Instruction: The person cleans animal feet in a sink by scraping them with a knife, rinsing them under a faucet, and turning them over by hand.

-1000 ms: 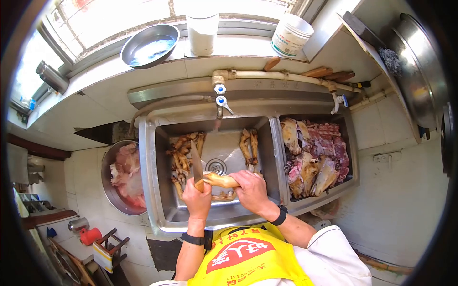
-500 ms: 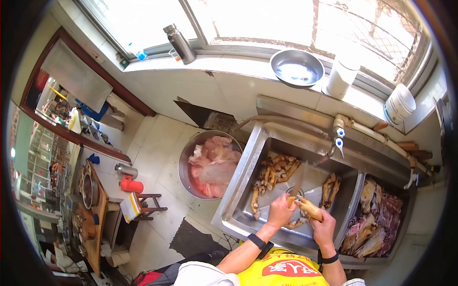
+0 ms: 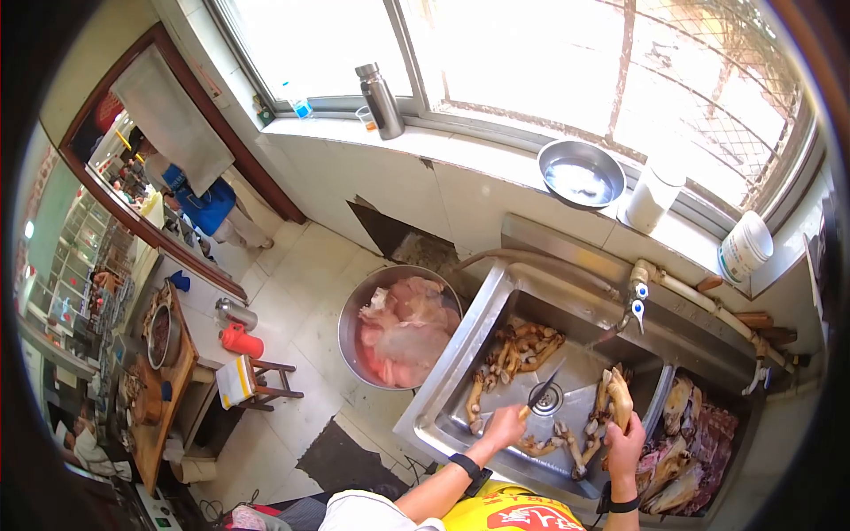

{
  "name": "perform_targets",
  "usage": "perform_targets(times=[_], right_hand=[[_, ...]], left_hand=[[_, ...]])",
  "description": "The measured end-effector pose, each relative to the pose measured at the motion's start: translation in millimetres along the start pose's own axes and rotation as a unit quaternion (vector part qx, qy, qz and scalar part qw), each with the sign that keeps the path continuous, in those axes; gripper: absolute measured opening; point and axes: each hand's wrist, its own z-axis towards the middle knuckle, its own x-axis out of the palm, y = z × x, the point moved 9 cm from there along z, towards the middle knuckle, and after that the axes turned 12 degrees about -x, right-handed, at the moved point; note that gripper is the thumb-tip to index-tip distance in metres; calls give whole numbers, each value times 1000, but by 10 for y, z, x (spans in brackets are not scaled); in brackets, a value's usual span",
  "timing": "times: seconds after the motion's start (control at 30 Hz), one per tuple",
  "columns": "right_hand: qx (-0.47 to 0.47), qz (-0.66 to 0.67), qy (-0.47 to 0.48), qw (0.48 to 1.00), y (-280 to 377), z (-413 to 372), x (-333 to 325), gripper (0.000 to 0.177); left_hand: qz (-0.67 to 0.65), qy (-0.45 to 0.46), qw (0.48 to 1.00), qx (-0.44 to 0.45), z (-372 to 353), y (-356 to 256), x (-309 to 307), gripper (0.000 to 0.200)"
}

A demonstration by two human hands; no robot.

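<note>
My left hand (image 3: 506,427) is closed round the handle of a knife (image 3: 544,386), whose dark blade points up and right over the sink drain. My right hand (image 3: 625,445) grips a pale animal foot (image 3: 621,400), held upright at the right side of the steel sink (image 3: 580,329). More brown feet (image 3: 516,354) are heaped in the basin's upper left corner. Others (image 3: 575,448) lie along its near edge, between my two hands. Dark feet are also visible just behind the held one.
Right of the basin, a second compartment holds meat pieces (image 3: 675,460). A large metal bowl of pale meat (image 3: 405,332) stands on the floor to the left. Taps (image 3: 637,305) rise behind the sink. A stool (image 3: 257,382) and a person in blue (image 3: 208,208) are farther left.
My hands have moved apart: the left with the knife toward the lower left, the right with the foot to the right. The view has shifted, and the person in the doorway shows more.
</note>
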Motion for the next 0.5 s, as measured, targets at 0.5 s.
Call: perform_targets(times=[0.5], right_hand=[[-203, -137, -27, 969, 685, 74, 19, 26]], left_hand=[[-23, 61, 998, 15, -186, -78, -15, 30]])
